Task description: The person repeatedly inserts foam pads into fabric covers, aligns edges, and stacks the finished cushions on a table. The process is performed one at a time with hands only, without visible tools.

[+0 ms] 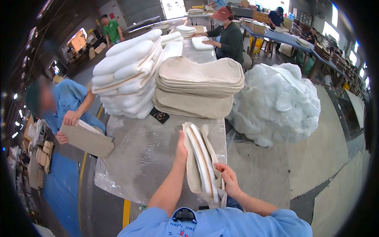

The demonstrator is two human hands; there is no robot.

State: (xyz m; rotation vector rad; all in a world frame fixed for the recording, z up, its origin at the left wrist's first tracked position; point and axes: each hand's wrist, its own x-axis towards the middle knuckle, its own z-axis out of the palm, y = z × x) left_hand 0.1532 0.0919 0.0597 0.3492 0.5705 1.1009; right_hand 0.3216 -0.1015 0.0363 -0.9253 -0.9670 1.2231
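Upright in front of me is a beige fabric cushion cover (191,166) with its long side open, and a white padded insert (203,166) with a tan middle layer shows inside. My left hand (181,149) presses against the cover's left side near its far end, gripping it. Lower down on the right, my right hand (229,178) has its fingers closed on the cover's open edge. Just beyond, a stack of flat beige covers (197,89) lies on the table. Beside that stack, to the left, rises a tall pile of folded white padding (124,73).
Plastic sheeting (130,158) covers the near table (209,132), where a small dark card (159,115) lies. A large plastic bag of white stuffing (278,104) stands right. At left, a co-worker holds another beige cover (87,141); a person in a red cap (223,13) works beyond.
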